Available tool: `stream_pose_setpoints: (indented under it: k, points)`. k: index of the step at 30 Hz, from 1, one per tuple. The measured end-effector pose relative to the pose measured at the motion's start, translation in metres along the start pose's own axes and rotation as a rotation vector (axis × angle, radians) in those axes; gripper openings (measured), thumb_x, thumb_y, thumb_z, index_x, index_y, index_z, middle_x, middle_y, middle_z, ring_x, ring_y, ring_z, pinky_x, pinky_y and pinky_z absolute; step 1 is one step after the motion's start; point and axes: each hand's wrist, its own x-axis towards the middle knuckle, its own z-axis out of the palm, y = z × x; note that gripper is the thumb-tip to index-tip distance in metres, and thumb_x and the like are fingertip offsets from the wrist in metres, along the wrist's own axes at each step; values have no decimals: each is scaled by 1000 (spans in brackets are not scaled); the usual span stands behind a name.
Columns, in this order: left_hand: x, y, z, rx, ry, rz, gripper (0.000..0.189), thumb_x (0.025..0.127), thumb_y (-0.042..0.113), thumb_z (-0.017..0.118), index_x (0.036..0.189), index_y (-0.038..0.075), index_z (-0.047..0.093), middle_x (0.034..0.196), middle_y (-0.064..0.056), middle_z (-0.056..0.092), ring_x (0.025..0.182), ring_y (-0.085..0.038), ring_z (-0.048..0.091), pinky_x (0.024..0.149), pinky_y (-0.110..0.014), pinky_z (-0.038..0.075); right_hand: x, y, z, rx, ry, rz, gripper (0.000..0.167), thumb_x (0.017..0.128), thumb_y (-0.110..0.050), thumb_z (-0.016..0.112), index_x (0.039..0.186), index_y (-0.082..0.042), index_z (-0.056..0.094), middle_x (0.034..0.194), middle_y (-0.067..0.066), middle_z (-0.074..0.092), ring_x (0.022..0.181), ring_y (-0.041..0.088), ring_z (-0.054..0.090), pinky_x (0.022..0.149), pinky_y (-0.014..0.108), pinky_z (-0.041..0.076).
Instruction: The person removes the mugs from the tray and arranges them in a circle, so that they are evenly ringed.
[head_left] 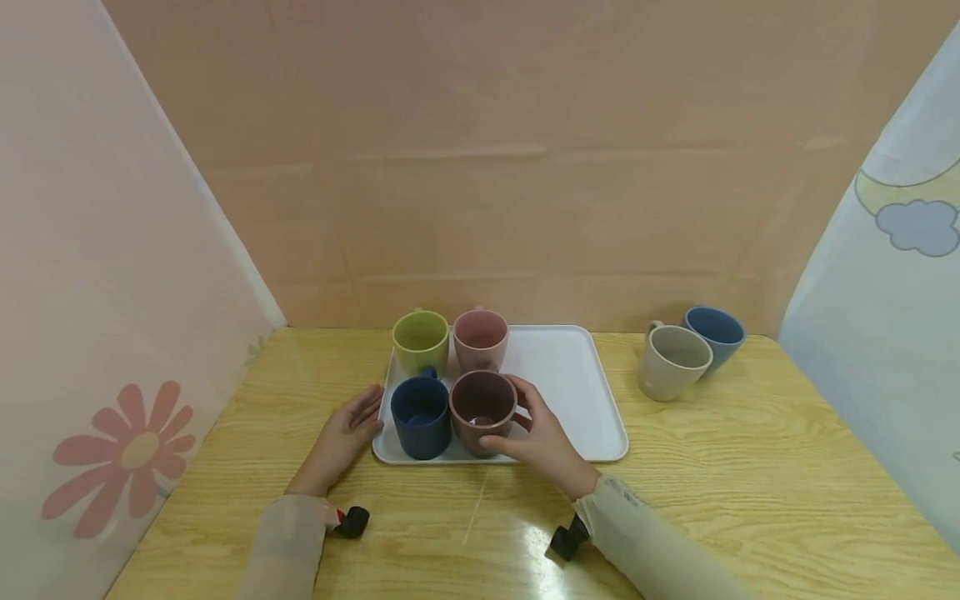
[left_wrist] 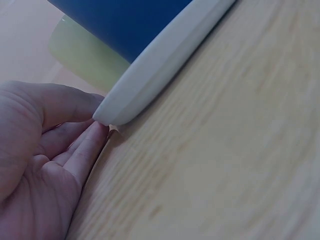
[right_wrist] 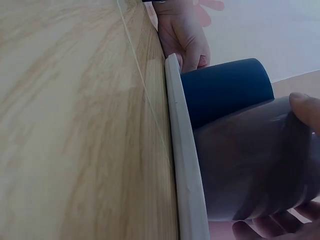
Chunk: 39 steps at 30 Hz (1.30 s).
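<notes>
My right hand [head_left: 546, 446] grips a brown mug [head_left: 468, 435] around its right side, thumb at the near rim and fingers behind. The mug sits at the front of a white tray [head_left: 558, 375]. Beside it on the left is a dark blue mug [head_left: 422, 433], its handle pointing back. At the tray's left edge, my left hand [head_left: 341, 437] pinches the rim; the left wrist view shows the thumb over the tray edge [left_wrist: 150, 75] and fingers at its underside. Behind stand a yellow-green mug [head_left: 420, 346] and a pink mug [head_left: 480, 343], both on the tray.
Right of the tray, a beige mug [head_left: 667, 371] and a blue mug [head_left: 716, 329] stand close together on the wooden table [head_left: 720, 475]. A tan backdrop [head_left: 480, 208] rises behind the table, with printed white panels on both sides.
</notes>
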Motion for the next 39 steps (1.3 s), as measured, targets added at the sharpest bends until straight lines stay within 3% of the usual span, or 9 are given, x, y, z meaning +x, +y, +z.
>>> stream_pose_setpoints:
  k: [8,19,27,32,35,39]
  points:
    - [1,-1,1,-18,-3,22,64,100,-6,55,157,-5,25,163,-22,27,149,-35,30,106,-12,39,3,-2,5,20,18,5,90,76,-13,91,150,-14,41,148,6,49,137,29,44,114,54,41]
    - [2,-4,0,-29,-6,23,65,100,-6,55,158,-4,25,163,-21,28,148,-34,31,109,-16,38,0,1,3,-1,108,-6,89,69,-17,96,145,-18,50,142,1,55,129,26,52,107,53,48]
    - [2,-3,0,-15,-3,12,65,100,-6,55,158,-4,25,163,-21,28,148,-33,32,111,-21,38,-10,2,-11,-41,171,-4,89,67,-18,97,144,-21,51,141,0,56,127,25,54,104,51,51]
    - [2,-2,0,-15,-1,4,65,101,-5,55,158,-3,25,163,-20,28,149,-33,32,111,-20,38,-18,1,-27,-55,211,-30,87,70,-15,95,145,-16,51,141,4,57,127,28,54,102,52,50]
    - [2,-1,0,-20,-2,4,65,101,-6,54,158,-3,25,163,-20,28,149,-33,31,109,-16,38,-23,-1,-38,-65,247,-41,86,70,-12,94,145,-13,51,140,5,58,126,26,54,101,47,52]
    - [3,-2,1,-28,-3,16,64,101,-7,54,158,-5,24,163,-22,27,149,-35,30,107,-13,39,-28,-5,-53,-74,317,-53,85,72,-7,93,145,-11,51,139,7,59,124,19,55,98,29,54]
